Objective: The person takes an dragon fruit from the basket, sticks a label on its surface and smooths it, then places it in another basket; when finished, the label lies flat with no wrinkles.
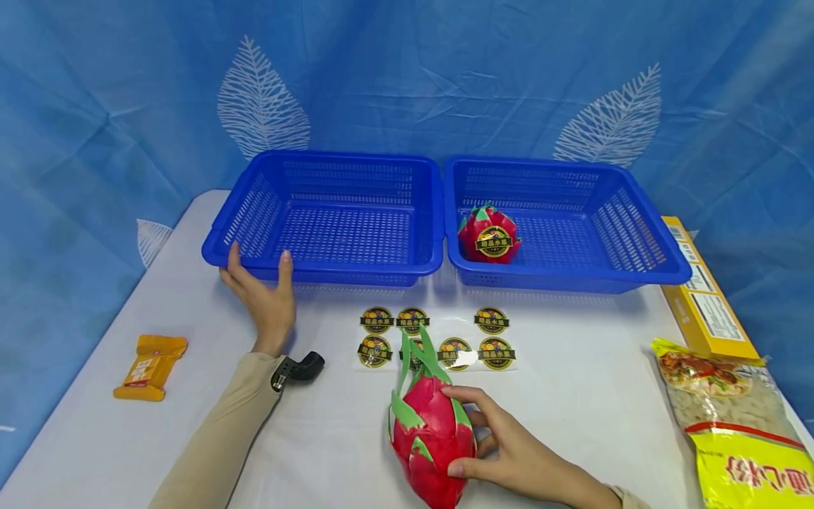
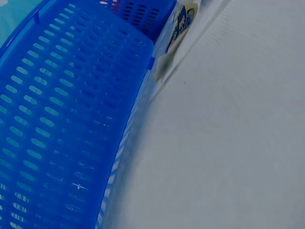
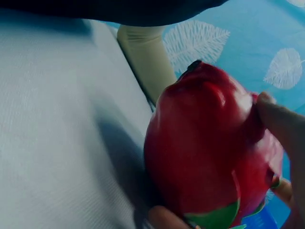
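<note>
At the near middle of a white desk [image 1: 572,396], the right hand [image 1: 518,452] grips a red dragon fruit [image 1: 432,442] from its right side, thumb near and fingers farther along, a wide hold that seems suited to its plump body. Whether the fruit rests on the desk is unclear. The left hand [image 1: 267,304] grasps nothing; its fingers spread at the near rim of the left blue basket [image 1: 324,268], perhaps to steady it.

The right blue basket [image 1: 572,274] holds a second dragon fruit [image 1: 470,244] in its near left corner, its round sticker [image 1: 494,242] facing the near side. Matching stickers on a sheet [image 1: 492,320] lie between the baskets and the held fruit, whose green tips partly hide one. An orange packet [image 1: 149,367] lies far off to the left; a yellow box [image 1: 709,311] and a food bag [image 1: 731,424] line the right edge.
</note>
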`<act>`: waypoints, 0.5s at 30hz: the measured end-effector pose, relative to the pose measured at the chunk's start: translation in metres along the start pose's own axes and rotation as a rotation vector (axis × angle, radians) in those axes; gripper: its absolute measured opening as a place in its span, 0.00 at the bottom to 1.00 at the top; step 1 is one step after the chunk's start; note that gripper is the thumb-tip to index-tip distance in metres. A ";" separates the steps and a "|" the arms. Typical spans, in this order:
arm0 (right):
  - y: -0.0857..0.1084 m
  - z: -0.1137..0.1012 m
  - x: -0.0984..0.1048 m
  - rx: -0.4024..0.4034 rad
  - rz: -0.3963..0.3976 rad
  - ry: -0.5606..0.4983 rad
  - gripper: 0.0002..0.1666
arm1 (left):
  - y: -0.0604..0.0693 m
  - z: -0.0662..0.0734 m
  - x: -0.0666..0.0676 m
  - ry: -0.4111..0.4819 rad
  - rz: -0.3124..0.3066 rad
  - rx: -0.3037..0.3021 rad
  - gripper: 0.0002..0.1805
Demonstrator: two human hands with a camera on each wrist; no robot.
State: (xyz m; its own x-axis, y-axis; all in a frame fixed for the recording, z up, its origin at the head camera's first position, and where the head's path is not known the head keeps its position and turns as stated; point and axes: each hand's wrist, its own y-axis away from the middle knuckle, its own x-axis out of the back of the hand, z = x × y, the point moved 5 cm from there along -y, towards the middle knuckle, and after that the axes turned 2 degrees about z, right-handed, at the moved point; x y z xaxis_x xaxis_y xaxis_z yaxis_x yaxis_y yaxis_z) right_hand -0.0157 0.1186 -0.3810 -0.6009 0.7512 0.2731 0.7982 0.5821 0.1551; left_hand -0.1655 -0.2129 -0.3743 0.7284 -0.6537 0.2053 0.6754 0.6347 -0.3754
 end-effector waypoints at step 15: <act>0.010 0.007 0.012 -0.103 0.038 0.073 0.44 | 0.019 0.009 -0.002 0.048 0.061 -0.104 0.45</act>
State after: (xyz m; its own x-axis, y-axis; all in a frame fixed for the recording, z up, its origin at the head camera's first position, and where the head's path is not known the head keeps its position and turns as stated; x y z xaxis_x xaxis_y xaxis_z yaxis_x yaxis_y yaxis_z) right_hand -0.0156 0.1358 -0.3827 -0.5688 0.7450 0.3486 0.8225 0.5160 0.2392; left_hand -0.1532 -0.1953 -0.3737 0.7599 -0.6356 0.1364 0.6124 0.6296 -0.4780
